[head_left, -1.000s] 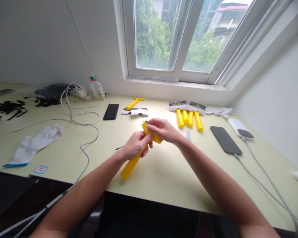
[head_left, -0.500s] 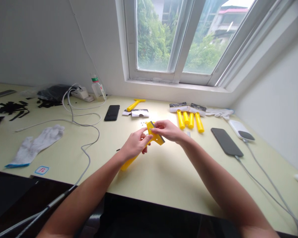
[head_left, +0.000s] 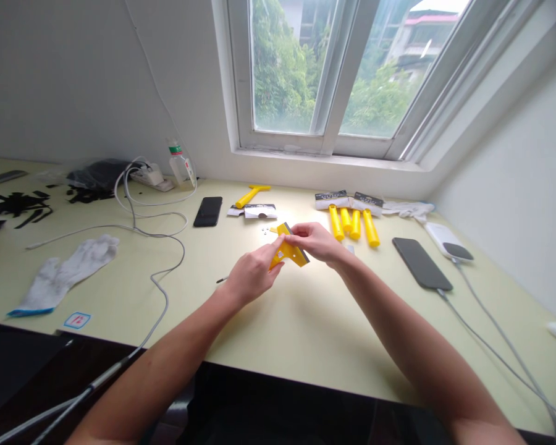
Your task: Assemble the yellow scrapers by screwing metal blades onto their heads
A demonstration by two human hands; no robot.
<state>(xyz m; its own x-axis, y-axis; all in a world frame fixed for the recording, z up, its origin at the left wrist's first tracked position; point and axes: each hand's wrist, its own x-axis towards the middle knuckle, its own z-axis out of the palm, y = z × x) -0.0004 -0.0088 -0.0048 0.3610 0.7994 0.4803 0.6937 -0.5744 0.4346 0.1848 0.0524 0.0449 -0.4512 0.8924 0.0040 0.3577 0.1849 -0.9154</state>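
Observation:
A yellow scraper [head_left: 293,253] with a dark blade along its edge is held between my two hands above the middle of the table. My left hand [head_left: 256,269] grips it near the neck, index finger stretched over the head; the handle is hidden behind this hand. With its fingers pinched at the blade edge, my right hand [head_left: 315,240] holds the upper right side. Holes show in the yellow head. Several tiny metal pieces [head_left: 265,231] lie just behind it, and a thin dark-tipped tool [head_left: 222,280] is left of my left hand.
Several yellow handles [head_left: 355,225] lie at the back right by printed packaging [head_left: 331,198]. Another yellow scraper body [head_left: 252,196] rests near a black phone [head_left: 208,211]. A charging phone [head_left: 421,264] is at right; a glove [head_left: 65,272] and loose cables [head_left: 167,296] are at left.
My left hand has shifted its grip, its index finger now lying across the scraper's head. The scraper has turned slightly, and its handle, visible before below my wrist, is now hidden.

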